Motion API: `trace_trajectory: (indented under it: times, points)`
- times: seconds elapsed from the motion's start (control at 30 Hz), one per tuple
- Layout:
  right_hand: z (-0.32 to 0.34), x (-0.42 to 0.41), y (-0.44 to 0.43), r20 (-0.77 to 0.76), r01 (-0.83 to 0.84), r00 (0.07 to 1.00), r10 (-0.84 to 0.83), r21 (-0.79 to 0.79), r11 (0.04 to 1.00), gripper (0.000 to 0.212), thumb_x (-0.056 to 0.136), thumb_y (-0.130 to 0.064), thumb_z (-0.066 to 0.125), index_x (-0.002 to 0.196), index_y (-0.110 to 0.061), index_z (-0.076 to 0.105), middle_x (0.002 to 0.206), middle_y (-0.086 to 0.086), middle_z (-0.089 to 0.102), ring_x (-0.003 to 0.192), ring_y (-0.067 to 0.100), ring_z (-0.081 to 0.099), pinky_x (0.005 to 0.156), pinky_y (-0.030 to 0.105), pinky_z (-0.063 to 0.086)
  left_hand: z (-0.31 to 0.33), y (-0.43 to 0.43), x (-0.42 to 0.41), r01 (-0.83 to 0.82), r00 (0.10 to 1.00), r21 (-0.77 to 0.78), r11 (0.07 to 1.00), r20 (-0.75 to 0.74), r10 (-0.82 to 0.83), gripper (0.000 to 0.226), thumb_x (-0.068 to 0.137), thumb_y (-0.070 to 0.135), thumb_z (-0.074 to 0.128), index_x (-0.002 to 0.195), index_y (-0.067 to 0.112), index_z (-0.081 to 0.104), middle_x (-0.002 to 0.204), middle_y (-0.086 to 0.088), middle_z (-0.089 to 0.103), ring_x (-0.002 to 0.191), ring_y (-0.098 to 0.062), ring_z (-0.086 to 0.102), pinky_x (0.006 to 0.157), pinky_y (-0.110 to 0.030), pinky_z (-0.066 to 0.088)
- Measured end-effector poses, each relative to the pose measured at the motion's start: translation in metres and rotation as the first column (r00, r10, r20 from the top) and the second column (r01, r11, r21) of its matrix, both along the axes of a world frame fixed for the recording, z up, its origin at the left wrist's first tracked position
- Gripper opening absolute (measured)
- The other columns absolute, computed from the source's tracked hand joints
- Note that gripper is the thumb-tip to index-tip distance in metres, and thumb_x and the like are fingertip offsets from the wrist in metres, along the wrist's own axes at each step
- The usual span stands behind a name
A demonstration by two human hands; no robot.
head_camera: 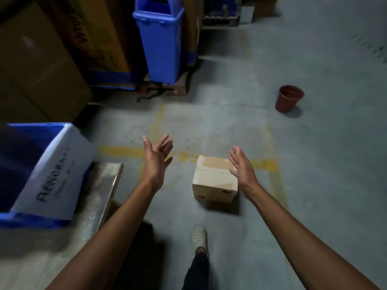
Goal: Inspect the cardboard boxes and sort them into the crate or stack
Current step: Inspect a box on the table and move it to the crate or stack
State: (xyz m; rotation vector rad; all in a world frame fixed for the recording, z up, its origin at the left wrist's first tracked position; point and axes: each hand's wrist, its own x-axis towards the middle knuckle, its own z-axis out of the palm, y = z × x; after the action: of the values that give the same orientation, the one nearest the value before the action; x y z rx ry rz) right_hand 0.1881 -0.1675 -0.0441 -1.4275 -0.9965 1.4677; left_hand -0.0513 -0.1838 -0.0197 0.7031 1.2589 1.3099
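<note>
Cardboard box on floor right of blue crate; left hand and right hand spread, empty; best to bracket opposite sides squarely, lift level, turn slowly.

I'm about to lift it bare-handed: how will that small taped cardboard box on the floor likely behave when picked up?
The cardboard box looks squat and flat-based, so it probably won't tip or roll. Its taped top and square edges suggest it stays fairly stiff under a two-sided grip. Weight can't be judged; contents are hidden.
</note>
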Motion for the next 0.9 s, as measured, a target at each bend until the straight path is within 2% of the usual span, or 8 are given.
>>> trace_trajectory:
  times: [0.1,0.3,0.57,0.63,0.7,0.77,0.83,0.9]
  points:
    - [-0.043,0.021,0.051,-0.013,0.077,0.997,-0.079,-0.124,0.989,0.059,0.107,-0.049,0.022,0.158,-0.019,0.026,0.163,0.004,0.029,0.148,0.021,0.032,0.119,0.049,0.025,-0.059,0.071,0.001,0.017,1.000,-0.133,0.991,0.008,-0.016,0.087,0.093,0.073,-0.001,0.145,0.023,0.048,0.151,-0.006,0.046,0.142,-0.018,0.038,0.114,-0.046,0.024]
    - [-0.159,0.049,0.132,0.030,0.183,0.983,-0.183,-0.319,0.930,0.064,0.105,-0.054,0.021,0.158,-0.019,0.025,0.163,0.007,0.028,0.148,0.023,0.030,0.121,0.051,0.023,-0.191,0.183,0.011,0.039,0.998,-0.379,0.924,-0.022,-0.051,0.087,0.093,0.074,0.002,0.147,0.021,0.046,0.155,-0.006,0.039,0.144,-0.019,0.034,0.116,-0.047,0.021]
    - [-0.345,0.082,0.199,0.109,0.208,0.978,-0.178,-0.487,0.848,0.064,0.106,-0.053,0.022,0.156,-0.014,0.028,0.161,0.006,0.033,0.147,0.023,0.032,0.118,0.046,0.025,-0.390,0.252,0.039,0.067,0.978,-0.522,0.851,-0.136,-0.160,0.077,0.099,0.065,0.011,0.150,0.015,0.039,0.159,-0.005,0.032,0.148,-0.019,0.026,0.121,-0.048,0.014]
    - [-0.392,0.088,0.212,0.136,0.208,0.978,-0.161,-0.504,0.838,0.060,0.105,-0.054,0.024,0.153,-0.019,0.035,0.154,0.004,0.043,0.140,0.022,0.042,0.114,0.045,0.033,-0.438,0.257,0.043,0.055,0.970,-0.548,0.835,-0.170,-0.176,0.073,0.101,0.061,0.013,0.152,0.013,0.035,0.161,-0.004,0.029,0.148,-0.018,0.024,0.122,-0.046,0.012]
    - [-0.435,0.089,0.218,0.179,0.207,0.975,-0.131,-0.528,0.824,0.054,0.103,-0.063,0.026,0.136,-0.028,0.051,0.135,0.000,0.060,0.116,0.017,0.059,0.099,0.040,0.048,-0.482,0.259,0.046,0.017,0.958,-0.584,0.811,-0.223,-0.180,0.072,0.102,0.061,0.015,0.153,0.013,0.032,0.162,-0.004,0.026,0.149,-0.020,0.022,0.121,-0.045,0.012]
    - [-0.483,0.096,0.217,0.260,0.203,0.964,-0.059,-0.575,0.792,0.070,0.092,-0.076,0.030,0.132,-0.025,0.059,0.131,0.005,0.065,0.110,0.021,0.063,0.098,0.044,0.051,-0.521,0.257,0.046,-0.056,0.947,-0.627,0.777,-0.279,-0.157,0.072,0.101,0.061,0.015,0.154,0.013,0.030,0.162,-0.006,0.026,0.148,-0.022,0.024,0.120,-0.042,0.015]
    - [-0.516,0.102,0.210,0.354,0.205,0.934,0.038,-0.622,0.755,0.070,0.097,-0.065,0.038,0.142,-0.014,0.051,0.136,0.012,0.059,0.117,0.031,0.058,0.102,0.043,0.047,-0.545,0.254,0.047,-0.089,0.950,-0.684,0.724,-0.277,-0.145,0.075,0.101,0.062,0.014,0.154,0.011,0.030,0.159,-0.010,0.030,0.145,-0.026,0.031,0.118,-0.041,0.021]
    - [-0.524,0.098,0.204,0.334,0.181,0.937,0.097,-0.706,0.684,0.057,0.102,-0.043,0.049,0.142,-0.003,0.047,0.135,0.015,0.056,0.116,0.033,0.054,0.095,0.037,0.043,-0.553,0.252,0.051,-0.065,0.967,-0.736,0.674,-0.213,-0.140,0.085,0.098,0.067,0.014,0.148,0.003,0.040,0.152,-0.015,0.042,0.137,-0.030,0.043,0.114,-0.040,0.029]
